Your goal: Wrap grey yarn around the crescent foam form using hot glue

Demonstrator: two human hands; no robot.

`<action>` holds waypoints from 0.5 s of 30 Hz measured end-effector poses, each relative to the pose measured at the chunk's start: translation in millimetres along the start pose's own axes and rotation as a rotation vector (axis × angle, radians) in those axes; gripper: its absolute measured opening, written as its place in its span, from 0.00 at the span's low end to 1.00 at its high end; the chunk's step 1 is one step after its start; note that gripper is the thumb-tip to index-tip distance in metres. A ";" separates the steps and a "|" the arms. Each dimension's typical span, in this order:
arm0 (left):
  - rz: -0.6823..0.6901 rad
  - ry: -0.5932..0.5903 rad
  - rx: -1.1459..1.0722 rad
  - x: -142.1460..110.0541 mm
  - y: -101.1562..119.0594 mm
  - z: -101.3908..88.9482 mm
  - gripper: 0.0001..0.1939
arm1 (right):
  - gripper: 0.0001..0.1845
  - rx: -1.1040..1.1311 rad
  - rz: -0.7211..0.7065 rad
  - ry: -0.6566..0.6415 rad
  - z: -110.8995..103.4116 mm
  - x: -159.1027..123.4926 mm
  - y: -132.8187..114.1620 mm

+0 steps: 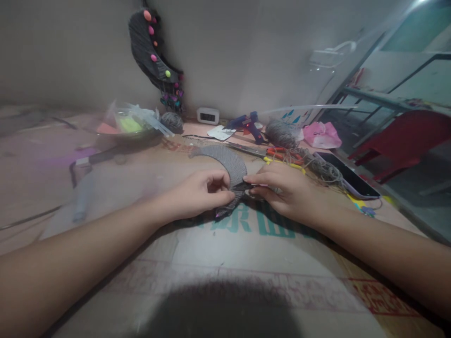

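Observation:
A crescent wrapped in grey yarn [230, 162] stands over the middle of the work surface, its lower end between my two hands. My left hand [204, 190] is closed on its inner side, thumb and fingers pinching the lower part. From the other side my right hand [282, 190] pinches a small dark pointed piece [243, 186] against the crescent's outer edge; what this piece is I cannot make out. A spot of pink shows at the crescent's bottom tip. My fingers hide part of the lower end.
Behind lie a blue glue gun [246, 124], orange-handled scissors [282, 154], grey yarn balls [282, 134], a small clock [207, 115] and a phone [347, 176]. A bowl of supplies [130, 129] stands left. A finished-looking dark crescent with pompoms [148, 51] hangs on the wall.

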State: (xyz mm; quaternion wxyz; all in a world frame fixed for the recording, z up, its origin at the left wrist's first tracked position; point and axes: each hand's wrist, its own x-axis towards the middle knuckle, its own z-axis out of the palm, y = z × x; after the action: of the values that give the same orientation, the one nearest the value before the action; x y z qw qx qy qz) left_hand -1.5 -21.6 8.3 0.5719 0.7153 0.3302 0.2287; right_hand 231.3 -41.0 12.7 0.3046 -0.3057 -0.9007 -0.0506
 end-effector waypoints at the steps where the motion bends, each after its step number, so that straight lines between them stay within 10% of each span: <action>1: 0.003 -0.001 -0.002 0.1 -0.3 -0.1 0.09 | 0.10 -0.003 -0.005 0.002 0.2 0.3 -0.2; 15: -0.006 0.003 -0.050 1.3 -4.0 -0.5 0.10 | 0.10 0.014 0.033 0.013 1.5 -0.4 -1.7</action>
State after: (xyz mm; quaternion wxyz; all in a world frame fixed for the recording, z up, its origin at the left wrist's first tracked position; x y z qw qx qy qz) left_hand -1.8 -19.9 4.4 0.5899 0.6993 0.3276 0.2363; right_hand 229.8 -42.2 11.4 0.3134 -0.3179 -0.8938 -0.0415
